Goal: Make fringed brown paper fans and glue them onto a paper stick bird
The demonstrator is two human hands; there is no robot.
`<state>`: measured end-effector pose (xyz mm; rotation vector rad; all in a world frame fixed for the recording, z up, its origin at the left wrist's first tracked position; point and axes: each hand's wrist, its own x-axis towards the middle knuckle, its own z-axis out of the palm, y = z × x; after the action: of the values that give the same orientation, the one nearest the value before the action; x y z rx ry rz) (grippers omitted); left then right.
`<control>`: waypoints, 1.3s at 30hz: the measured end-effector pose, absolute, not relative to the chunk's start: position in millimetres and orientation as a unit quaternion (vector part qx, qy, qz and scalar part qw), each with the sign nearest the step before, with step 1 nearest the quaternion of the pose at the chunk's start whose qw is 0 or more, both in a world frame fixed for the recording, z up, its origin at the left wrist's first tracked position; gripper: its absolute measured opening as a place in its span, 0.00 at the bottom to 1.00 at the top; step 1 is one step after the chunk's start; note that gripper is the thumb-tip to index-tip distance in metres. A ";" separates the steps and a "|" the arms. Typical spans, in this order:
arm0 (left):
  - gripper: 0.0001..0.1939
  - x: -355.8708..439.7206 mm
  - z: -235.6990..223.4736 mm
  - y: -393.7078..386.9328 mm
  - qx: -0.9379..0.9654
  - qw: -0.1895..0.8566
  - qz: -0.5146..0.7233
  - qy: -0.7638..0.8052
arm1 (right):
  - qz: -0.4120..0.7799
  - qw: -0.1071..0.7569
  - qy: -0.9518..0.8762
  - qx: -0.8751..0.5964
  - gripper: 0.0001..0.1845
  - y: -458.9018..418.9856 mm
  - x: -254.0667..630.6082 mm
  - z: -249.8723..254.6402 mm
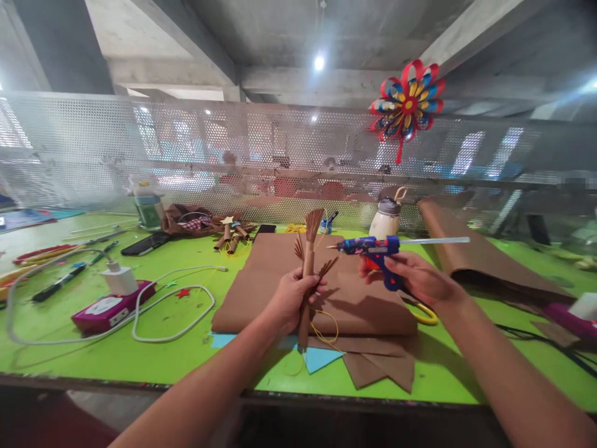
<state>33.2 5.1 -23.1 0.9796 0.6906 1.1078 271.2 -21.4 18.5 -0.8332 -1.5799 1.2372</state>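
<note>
My left hand [298,295] is closed around a brown paper tube craft [308,261], held upright with pleated paper fans at its top and sides. A thin yellow string [336,330] hangs in a loop beside it. In my right hand [415,274] is a blue hot glue gun [385,249], a clear glue stick poking out of its back. Its nozzle points left toward the paper craft, a small gap apart from it. Under both hands lies a folded stack of brown paper [261,292], with light blue paper [321,359] sticking out at the front.
On the left are a purple power strip [114,308] with a white charger, a looped cable and a phone [145,243]. Finished paper pieces [228,236] and a bottle [386,214] stand behind. Rolled brown paper [489,255] and yellow-handled scissors [425,314] lie right.
</note>
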 end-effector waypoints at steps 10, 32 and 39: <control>0.06 31.8 -22.3 2.7 0.456 0.696 0.478 0.280 | 0.499 0.465 -0.644 -0.346 0.14 -26.3 258.6 -2.2; 0.07 31.5 -20.9 0.5 0.440 0.710 0.472 0.282 | 0.395 0.415 -0.722 -0.388 0.18 -32.2 254.1 -7.8; 0.07 32.2 -24.2 2.3 0.437 0.707 0.483 0.275 | 0.387 0.430 -0.717 -0.391 0.17 -31.4 257.0 -13.6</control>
<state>32.2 2.3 -24.2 0.9720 0.6105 1.0739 257.0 -31.4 -13.6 -0.9748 -1.7881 0.9646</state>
